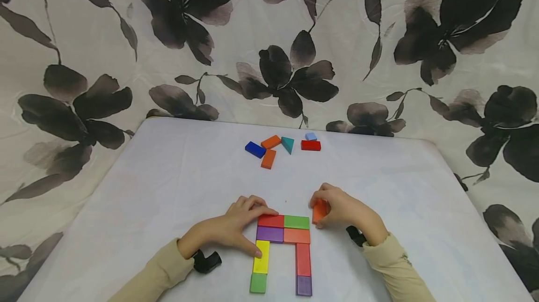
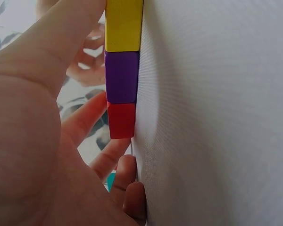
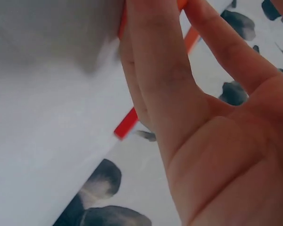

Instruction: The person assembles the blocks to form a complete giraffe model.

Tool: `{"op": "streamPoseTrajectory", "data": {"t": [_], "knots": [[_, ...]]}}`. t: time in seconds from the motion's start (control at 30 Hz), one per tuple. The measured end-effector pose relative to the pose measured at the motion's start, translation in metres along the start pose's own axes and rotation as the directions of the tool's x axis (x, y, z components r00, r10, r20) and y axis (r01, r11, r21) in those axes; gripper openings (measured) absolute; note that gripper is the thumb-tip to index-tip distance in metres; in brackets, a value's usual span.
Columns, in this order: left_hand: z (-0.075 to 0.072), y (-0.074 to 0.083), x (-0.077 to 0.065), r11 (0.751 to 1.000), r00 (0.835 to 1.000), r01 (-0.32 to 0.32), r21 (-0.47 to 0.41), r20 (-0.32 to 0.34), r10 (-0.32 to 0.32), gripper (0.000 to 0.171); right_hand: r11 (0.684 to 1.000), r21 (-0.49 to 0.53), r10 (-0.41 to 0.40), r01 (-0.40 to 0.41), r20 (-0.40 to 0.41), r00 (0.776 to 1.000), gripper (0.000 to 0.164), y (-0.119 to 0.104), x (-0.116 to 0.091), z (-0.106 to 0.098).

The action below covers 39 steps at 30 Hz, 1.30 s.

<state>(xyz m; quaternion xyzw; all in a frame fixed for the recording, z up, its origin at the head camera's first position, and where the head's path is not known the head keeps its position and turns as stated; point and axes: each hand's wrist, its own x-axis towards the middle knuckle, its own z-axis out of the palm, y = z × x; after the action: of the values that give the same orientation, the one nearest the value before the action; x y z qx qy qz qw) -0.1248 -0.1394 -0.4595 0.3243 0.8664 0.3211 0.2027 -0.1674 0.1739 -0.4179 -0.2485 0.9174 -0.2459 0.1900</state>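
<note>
Flat coloured blocks form an arch on the white table. Its top rows hold a red block (image 1: 271, 221), a green block (image 1: 296, 222), a purple block (image 1: 270, 234) and an orange-red block (image 1: 296, 235). The left leg is a yellow block (image 1: 263, 264) over a green one (image 1: 258, 283); the right leg is red (image 1: 303, 260) over purple (image 1: 304, 286). My left hand (image 1: 227, 228) rests spread along the left side, thumb on the yellow block, fingertips at the red block (image 2: 121, 120). To the arch's right, my right hand (image 1: 346, 207) pinches an orange block (image 1: 319, 211) between thumb and fingers.
Loose blocks lie towards the far edge: a blue block (image 1: 255, 149), two orange blocks (image 1: 271, 141), a teal triangle (image 1: 287, 144), a red block (image 1: 310, 145) and a light blue piece (image 1: 310, 136). Behind the table hangs a floral cloth (image 1: 236, 44).
</note>
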Motion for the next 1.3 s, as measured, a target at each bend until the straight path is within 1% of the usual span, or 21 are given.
{"op": "streamPoseTrajectory", "data": {"t": [0.1, 0.23, 0.33, 0.6, 0.83, 0.97, 1.07, 1.13, 1.3], "knots": [[0.001, 0.0, 0.001, 1.0, 1.0, -0.002, 0.002, -0.001, 0.002, 0.082, 1.0, -0.003, 0.0, 0.0, 0.031, 1.0, 0.031, -0.005, -0.003, -0.001], [0.001, 0.0, 0.001, 1.0, 1.0, 0.006, 0.009, 0.0, -0.006, 0.083, 1.0, -0.004, -0.028, 0.029, 0.048, 0.998, 0.031, -0.009, -0.004, 0.0], [0.001, 0.0, 0.001, 1.0, 1.0, 0.011, 0.009, -0.001, -0.011, 0.083, 0.999, -0.015, -0.039, 0.04, 0.047, 0.998, 0.032, -0.01, -0.003, 0.001], [0.0, 0.0, 0.001, 1.0, 1.0, 0.004, 0.008, -0.005, -0.004, 0.082, 0.999, -0.035, -0.022, 0.023, 0.036, 0.999, 0.041, -0.011, -0.002, 0.002], [0.0, -0.001, 0.0, 1.0, 1.0, -0.004, 0.006, -0.003, 0.004, 0.083, 0.999, -0.026, -0.021, 0.022, 0.05, 0.999, 0.041, -0.013, -0.003, 0.002], [0.001, -0.001, 0.0, 1.0, 1.0, -0.007, 0.006, -0.008, 0.007, 0.082, 1.0, -0.022, -0.01, 0.011, 0.046, 0.999, 0.041, -0.012, -0.003, -0.005], [0.002, -0.002, 0.001, 1.0, 1.0, -0.009, 0.009, -0.009, 0.009, 0.082, 1.0, -0.016, -0.008, 0.008, 0.007, 1.0, 0.04, -0.009, 0.002, -0.016], [0.002, -0.002, 0.001, 1.0, 1.0, -0.007, 0.015, -0.009, 0.008, 0.082, 1.0, -0.019, -0.023, 0.022, -0.024, 0.999, 0.039, -0.007, 0.009, -0.025], [0.002, -0.003, 0.002, 1.0, 1.0, -0.008, 0.018, -0.007, 0.008, 0.082, 0.998, -0.048, -0.055, 0.051, -0.086, 0.995, 0.037, 0.0, 0.04, -0.044]]}}
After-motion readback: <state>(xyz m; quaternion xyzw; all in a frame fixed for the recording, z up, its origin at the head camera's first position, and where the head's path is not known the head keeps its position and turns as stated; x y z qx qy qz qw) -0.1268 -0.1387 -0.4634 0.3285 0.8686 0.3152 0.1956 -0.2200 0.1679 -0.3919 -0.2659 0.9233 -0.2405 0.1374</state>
